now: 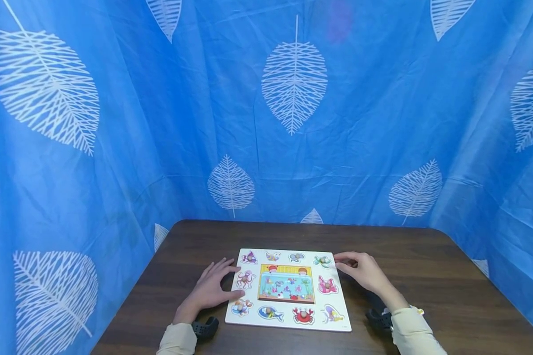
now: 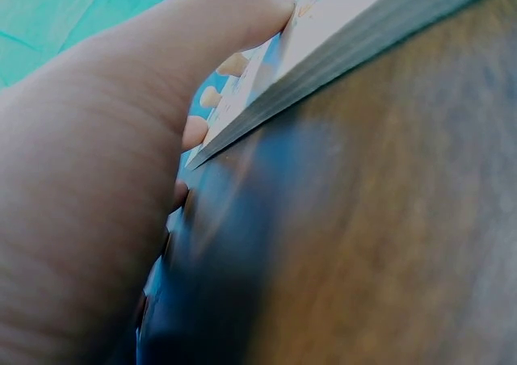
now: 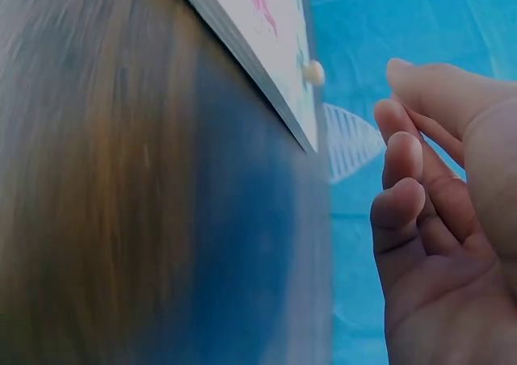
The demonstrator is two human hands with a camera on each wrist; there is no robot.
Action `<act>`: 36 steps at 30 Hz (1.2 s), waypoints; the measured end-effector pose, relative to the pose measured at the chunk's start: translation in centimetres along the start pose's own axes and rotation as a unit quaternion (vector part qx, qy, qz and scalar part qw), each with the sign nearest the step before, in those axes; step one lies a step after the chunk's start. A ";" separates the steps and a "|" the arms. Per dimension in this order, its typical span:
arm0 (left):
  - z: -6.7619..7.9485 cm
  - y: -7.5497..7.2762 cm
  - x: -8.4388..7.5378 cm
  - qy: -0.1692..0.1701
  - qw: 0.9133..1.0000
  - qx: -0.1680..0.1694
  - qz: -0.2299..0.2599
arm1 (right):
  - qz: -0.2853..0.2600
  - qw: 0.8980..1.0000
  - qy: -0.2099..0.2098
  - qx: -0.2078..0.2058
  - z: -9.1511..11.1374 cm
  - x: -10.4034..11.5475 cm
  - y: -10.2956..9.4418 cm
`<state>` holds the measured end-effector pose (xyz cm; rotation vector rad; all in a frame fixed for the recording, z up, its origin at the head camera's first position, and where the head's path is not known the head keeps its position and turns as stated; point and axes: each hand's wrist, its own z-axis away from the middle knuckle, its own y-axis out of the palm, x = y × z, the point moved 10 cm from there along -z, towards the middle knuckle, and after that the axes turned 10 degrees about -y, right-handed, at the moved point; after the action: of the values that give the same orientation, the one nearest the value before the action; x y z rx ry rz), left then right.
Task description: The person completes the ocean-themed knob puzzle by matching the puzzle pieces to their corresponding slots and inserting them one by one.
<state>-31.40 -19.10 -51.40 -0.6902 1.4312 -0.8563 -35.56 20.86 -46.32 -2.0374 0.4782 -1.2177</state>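
A white wooden peg puzzle board (image 1: pixel 286 320) lies flat on the dark table. Sea-animal pieces with knobs, among them a red crab (image 1: pixel 303 315), a blue fish (image 1: pixel 271 313) and a pink starfish (image 1: pixel 327 285), surround a rectangular aquarium picture (image 1: pixel 286 284). At the board's left side is my left hand (image 1: pixel 210 286), its fingers spread; the thumb (image 2: pixel 242 14) touches the board's top near the edge. My right hand (image 1: pixel 364 270) hovers by the upper right corner, fingers loosely bent with nothing between them. A gap separates it from the board in the right wrist view.
Brown wood-grain tabletop (image 1: pixel 408 266) surrounds the board. Blue curtains (image 1: pixel 360 123) with white leaf prints hang behind the table and along both sides. Dark bands (image 1: pixel 206 328) sit on both wrists, beside the light sleeves (image 1: pixel 415 330).
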 end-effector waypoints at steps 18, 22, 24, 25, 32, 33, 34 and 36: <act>-0.1 -0.1 0.1 -0.005 1.000 0.004 -0.003 | 0.046 0.999 0.018 0.003 6.8 -0.9 -5.3; -0.2 0.1 0.2 -0.008 1.000 0.005 -0.006 | 0.050 0.998 0.031 0.005 8.5 -1.9 -6.1; -0.3 0.1 0.2 -0.009 1.000 0.005 -0.007 | 0.046 0.998 0.036 0.009 9.3 -2.3 -6.5; -0.3 0.1 0.2 -0.007 1.000 0.004 -0.006 | 0.045 0.998 0.036 0.011 9.7 -2.5 -6.7; -0.2 -0.1 0.0 -0.006 1.000 0.005 -0.001 | 0.033 0.999 -0.012 0.040 12.2 -2.8 -6.9; -0.2 0.0 0.0 -0.006 1.000 0.005 -0.002 | 0.033 0.998 -0.019 0.047 12.6 -2.9 -6.8; -0.2 0.0 0.0 -0.006 1.000 0.006 -0.002 | 0.028 0.998 -0.023 0.052 12.9 -3.0 -6.7; -0.2 0.0 0.0 -0.005 1.000 0.005 -0.001 | 0.025 0.997 -0.028 0.061 13.3 -3.2 -6.4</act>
<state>-31.62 -19.07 -51.35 -0.6883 1.4173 -0.8598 -25.77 32.33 -47.70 -1.9404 0.4151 -1.1285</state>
